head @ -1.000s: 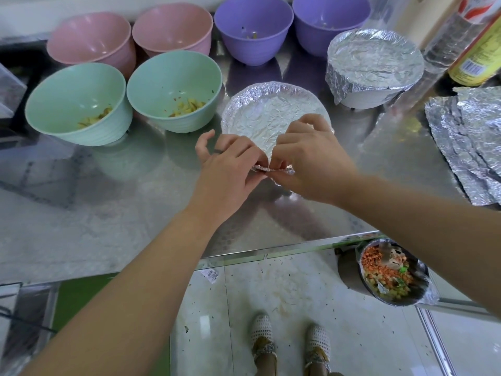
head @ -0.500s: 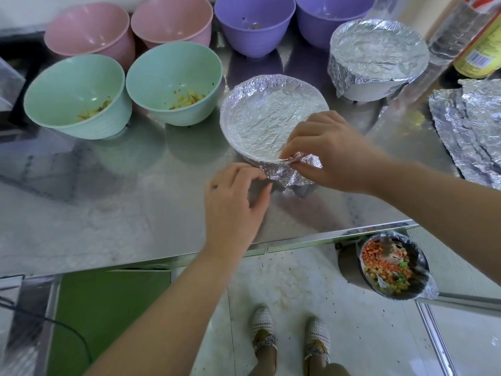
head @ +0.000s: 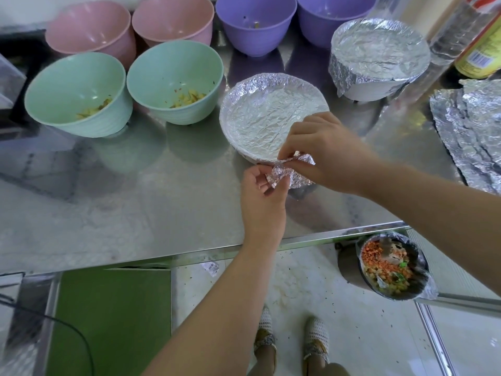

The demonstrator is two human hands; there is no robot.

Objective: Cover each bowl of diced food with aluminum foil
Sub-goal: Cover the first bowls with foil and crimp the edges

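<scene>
A foil-covered bowl (head: pixel 267 115) stands mid-counter, its foil pressed over the rim. At its near edge a crumpled foil corner (head: pixel 290 172) sticks out. My left hand (head: pixel 263 194) pinches that corner from below, and my right hand (head: pixel 325 153) pinches it from the right, against the rim. A second foil-covered bowl (head: pixel 379 55) sits behind to the right. Two green bowls (head: pixel 173 80) (head: pixel 76 93) hold diced food and stand uncovered at the left. Two pink bowls (head: pixel 89 31) (head: pixel 173 20) and two purple bowls (head: pixel 254 20) (head: pixel 330 14) line the back.
Loose foil sheets (head: pixel 471 131) lie at the counter's right edge. Bottles (head: pixel 479 44) stand at the back right. The steel counter's front edge (head: pixel 189 256) runs across below my hands. A lined bin of food scraps (head: pixel 390 270) sits on the floor below.
My left hand has come back up to the foil corner and now pinches it. My right hand stays on the bowl's near rim, holding the same corner.
</scene>
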